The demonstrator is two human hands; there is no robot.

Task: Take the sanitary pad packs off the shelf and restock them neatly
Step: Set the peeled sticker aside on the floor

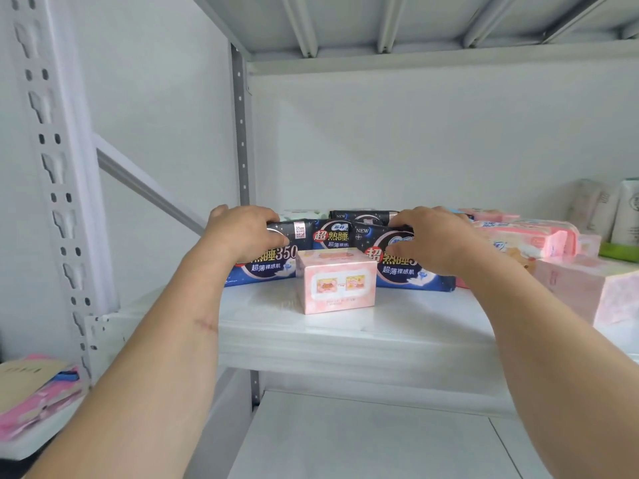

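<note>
Several dark blue pad packs stand at the back of the white shelf (345,333). My left hand (242,233) grips the top of the left dark pack (273,264), fingers curled over its upper edge. My right hand (435,240) grips the top of the right dark pack (404,271) the same way. Between them a third dark pack (330,235) stands further back, with one more behind it (359,216). A small pink box (337,281) sits in front of the dark packs, between my hands.
Pink pad packs (529,236) lie stacked to the right, with a large pink pack (584,288) at the shelf's front right. White and green packs (622,216) stand at the far right. Pink packs (38,399) lie on a surface at lower left. A lower shelf (363,440) runs beneath.
</note>
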